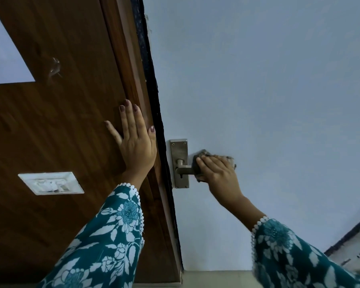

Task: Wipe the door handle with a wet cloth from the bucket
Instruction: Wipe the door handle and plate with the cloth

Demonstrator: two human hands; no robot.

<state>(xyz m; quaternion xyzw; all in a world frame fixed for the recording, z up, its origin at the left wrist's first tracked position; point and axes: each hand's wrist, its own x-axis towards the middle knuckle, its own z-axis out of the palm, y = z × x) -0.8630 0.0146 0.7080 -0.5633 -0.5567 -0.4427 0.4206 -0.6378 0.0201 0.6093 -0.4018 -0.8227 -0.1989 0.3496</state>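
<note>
Seen from the head camera, the right hand [217,170] is closed around a dark, bunched cloth [202,161], fingers curled over it and pressing it onto the outer end of the metal lever door handle [185,169]; the handle's inner end and neck remain bare where they meet the brushed backplate [179,150] on the pale blue door [268,90]. The left hand [134,140] lies flat and open against the brown wooden frame [75,121], fingers spread and grasping nothing, evidently bracing the body beside the dark gap at the door edge [154,90]. A white switch plate [50,183] sits lower on the wood panelling, well apart from both hands. The bucket is not in view. Judged from this arrangement, wiping is under way on the lever's free end only. Several faults could follow: downward pressure through the cloth may depress the lever and unlatch the door, letting it swing away from the hand; a loose grip could let the wad slide off the end of the lever; an over-wet cloth might drip down the door face; and the neck and backplate could be left unwiped if strokes stay at the tip. Whether the cloth is in fact wet cannot be told.
</note>
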